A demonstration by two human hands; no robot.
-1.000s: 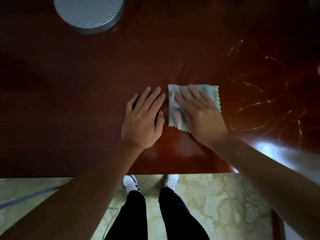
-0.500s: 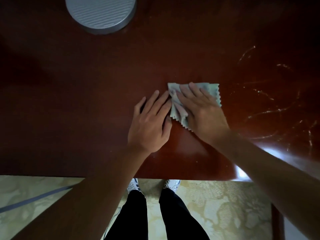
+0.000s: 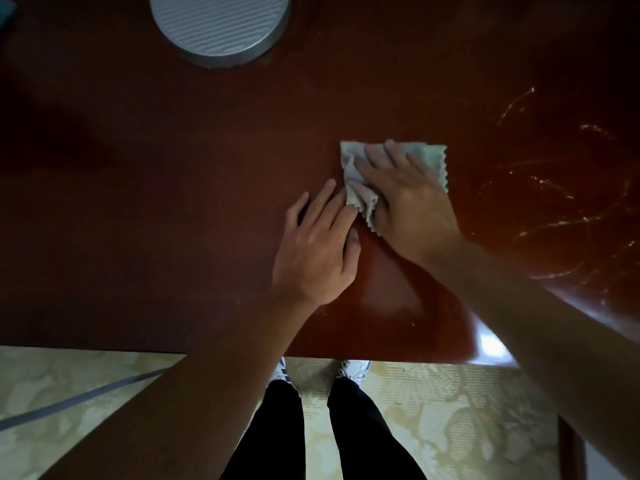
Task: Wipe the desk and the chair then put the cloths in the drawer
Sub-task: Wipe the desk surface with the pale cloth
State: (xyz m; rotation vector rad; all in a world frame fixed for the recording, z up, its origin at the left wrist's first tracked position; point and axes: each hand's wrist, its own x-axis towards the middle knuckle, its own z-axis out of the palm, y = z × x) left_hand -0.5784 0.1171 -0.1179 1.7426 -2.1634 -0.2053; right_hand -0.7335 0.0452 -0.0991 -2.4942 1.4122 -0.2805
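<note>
A small pale green cloth (image 3: 433, 157) with zigzag edges lies on the dark red wooden desk (image 3: 173, 202). My right hand (image 3: 412, 206) lies flat on top of it, fingers straight, pressing it down; the cloth's left side is bunched into folds. My left hand (image 3: 317, 247) rests flat on the desk just left of the cloth, its fingertips touching the bunched edge. No chair or drawer is in view.
A round grey ribbed disc (image 3: 220, 26) stands at the desk's far edge, left of centre. Pale streaks (image 3: 554, 202) mark the desk's right part. The near desk edge (image 3: 381, 358) runs above my legs and shoes on the patterned floor (image 3: 450, 410).
The cloth's left side has gathered into folds under my right hand. My left hand has closed in from the left until its fingertips meet the cloth.
</note>
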